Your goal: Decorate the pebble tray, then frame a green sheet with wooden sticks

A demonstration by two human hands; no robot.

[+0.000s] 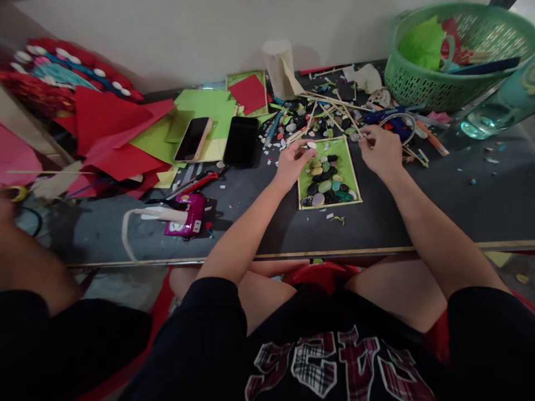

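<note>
While the left hand (pixel 292 164) pinches an oval white pebble (pixel 311 145) at the far left corner of the stick-edged green panel (pixel 343 161), the right hand (pixel 383 153) bunches its fingers beside the far right one (around anything, I cannot tell). Smooth stones (pixel 325 186) crowd the panel, lengthwise back from the table's (pixel 236 200) front edge.

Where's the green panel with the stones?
In the head view, the green panel lies right of centre on the dark table, between the left hand and right hand.
</note>
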